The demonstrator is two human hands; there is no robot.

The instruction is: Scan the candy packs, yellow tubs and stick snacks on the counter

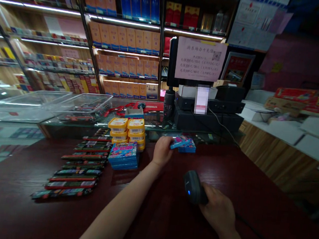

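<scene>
My left hand (162,150) reaches over the counter with its fingers closed on the edge of a flat blue packet (177,142), tilted above a small stack of like blue packets (187,149). In my right hand (218,208) is a black barcode scanner (192,185) with a blue light on its side; its cable runs off to the lower right. A taller stack of blue packets (124,155) lies left of my left forearm. Just behind it stand yellow-lidded plastic tubs (118,125), piled up in columns.
A row of long dark packets (70,177) covers the counter's left side. Clear plastic bins (86,105) sit on the glass display case behind. Beyond my hands are a monitor with a pink sign (200,60), a black cash drawer (208,120) and a black bottle (169,104).
</scene>
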